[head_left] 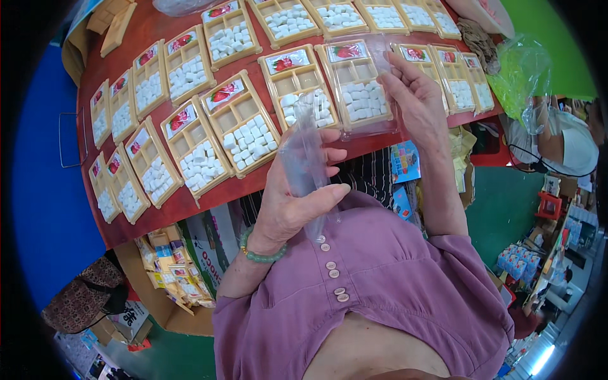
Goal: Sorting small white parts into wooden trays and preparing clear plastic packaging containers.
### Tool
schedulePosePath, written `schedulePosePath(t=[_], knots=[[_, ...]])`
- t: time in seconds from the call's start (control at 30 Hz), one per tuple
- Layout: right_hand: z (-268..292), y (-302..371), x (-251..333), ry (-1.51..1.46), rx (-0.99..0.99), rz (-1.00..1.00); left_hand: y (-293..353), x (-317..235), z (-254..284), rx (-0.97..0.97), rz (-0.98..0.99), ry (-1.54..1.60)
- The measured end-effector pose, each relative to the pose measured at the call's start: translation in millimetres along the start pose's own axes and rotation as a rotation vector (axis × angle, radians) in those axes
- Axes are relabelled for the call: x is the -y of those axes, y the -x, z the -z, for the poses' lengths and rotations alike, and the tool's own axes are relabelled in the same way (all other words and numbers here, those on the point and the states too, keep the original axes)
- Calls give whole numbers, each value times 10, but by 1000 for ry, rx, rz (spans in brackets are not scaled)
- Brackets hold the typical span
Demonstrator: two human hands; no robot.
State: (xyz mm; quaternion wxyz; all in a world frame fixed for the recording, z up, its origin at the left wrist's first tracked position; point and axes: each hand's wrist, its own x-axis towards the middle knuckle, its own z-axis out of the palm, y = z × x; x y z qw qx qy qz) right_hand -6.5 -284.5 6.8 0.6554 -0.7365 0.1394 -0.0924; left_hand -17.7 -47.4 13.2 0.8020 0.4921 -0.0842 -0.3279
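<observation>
My left hand (278, 199), with a green bead bracelet (263, 256) at its wrist, is closed round folded clear plastic bags (303, 155). In front of my right hand (418, 104) lies a cream plastic tray (334, 80) of small white marshmallow-like pieces, with a strawberry picture card (348, 50) at its far end. Clear film (373, 130) covers this tray and reaches past its near edge. My right thumb and fingers pinch the film along the tray's right side. Just left, an uncovered tray (268, 84) is partly hidden behind the left hand's plastic.
Several similar filled trays (211, 120) stand in two rows on the red table (190, 214). A cardboard box (190, 320) of packed trays sits below at left. Empty cream trays (118, 28) lie at the far left corner, a yellow-green plastic bag (516, 79) at the right.
</observation>
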Motion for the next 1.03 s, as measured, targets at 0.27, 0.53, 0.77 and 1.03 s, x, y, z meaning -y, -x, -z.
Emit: schedulePosePath(t=[0.27, 0.53, 0.77, 1.03], knots=[[-15, -146, -85, 125, 28, -64, 44, -29, 87, -39, 38, 38], [-118, -161, -172, 291, -128, 108, 32, 3, 147, -17, 78, 151], [-102, -149, -139, 704, -153, 274, 22, 37, 207, 40, 76, 246], [-57, -163, -170, 724, -181, 217, 22, 46, 230, 65, 78, 216]])
